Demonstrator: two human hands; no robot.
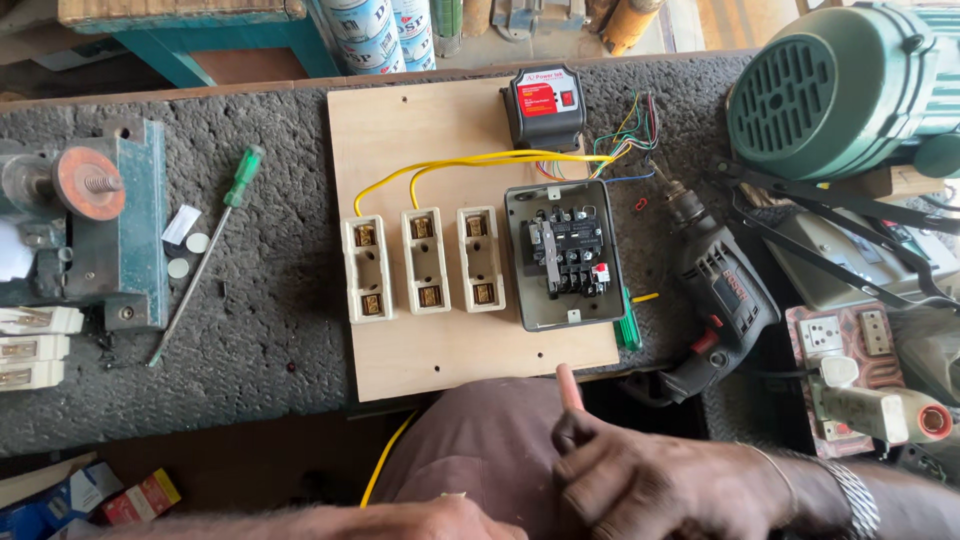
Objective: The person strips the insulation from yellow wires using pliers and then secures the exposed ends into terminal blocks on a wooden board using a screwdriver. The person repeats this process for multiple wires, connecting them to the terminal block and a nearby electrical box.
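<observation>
A plywood board (400, 130) lies on the dark bench. On it stand three cream fuse holders (426, 260) in a row, an open grey box with a black contactor (565, 255), and a black unit with a red label (542, 105). Yellow wires (450, 165) run from the fuse holders toward the unit. My right hand (640, 480) hovers below the board's near edge, fingers curled, one finger raised toward the grey box, nothing seen in it. Only the knuckles of my left hand (440, 515) show at the bottom edge.
A dark electric drill (715, 290) lies right of the board, with a green motor (840, 85) behind it and a socket board (850, 340) beside it. A green-handled screwdriver (205, 250) and a vise (90, 220) sit on the left. A yellow cable (385, 460) hangs below.
</observation>
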